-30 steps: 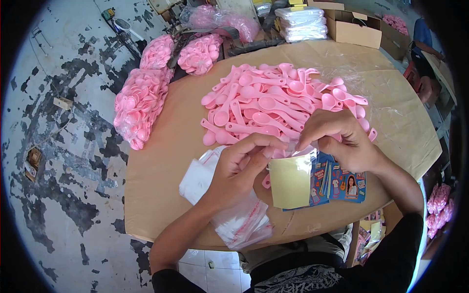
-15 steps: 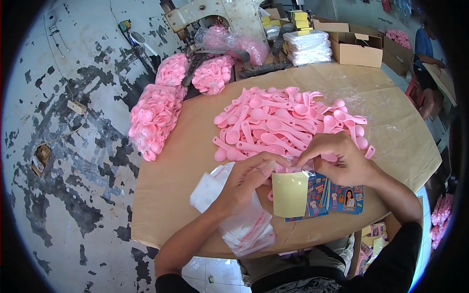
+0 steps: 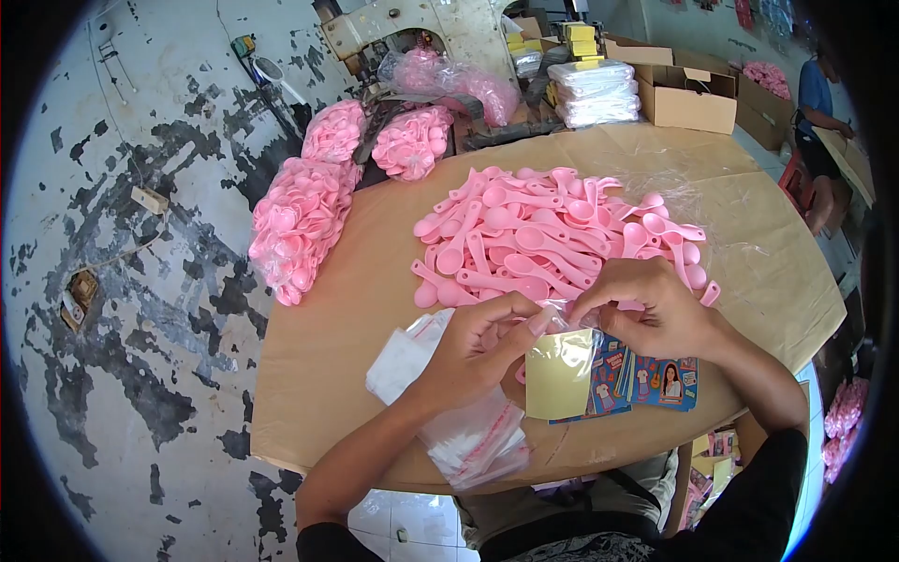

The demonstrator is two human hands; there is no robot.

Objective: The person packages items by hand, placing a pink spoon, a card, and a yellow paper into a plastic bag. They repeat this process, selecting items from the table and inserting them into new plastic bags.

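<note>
My left hand and my right hand meet at the table's near side, both with fingers pinched on the top of a clear plastic bag. A pale yellow card hangs below my fingertips, apparently inside that bag. Something pink shows beside it, partly hidden by my left hand. Under and right of the card lie blue printed cards with small pictures. Clear bags with red-lined edges lie beneath my left wrist. Just beyond my hands spreads a large pile of pink plastic spoons.
Filled bags of pink spoons sit at the table's left edge. Behind stand a machine, a stack of wrapped plastic packs and cardboard boxes. Another person in blue sits at far right. Loose clear film lies beyond the spoons.
My hands stay almost in place, with small finger movements at the bag's top. The yellow card has tilted slightly, and the whole view has shifted a little.
</note>
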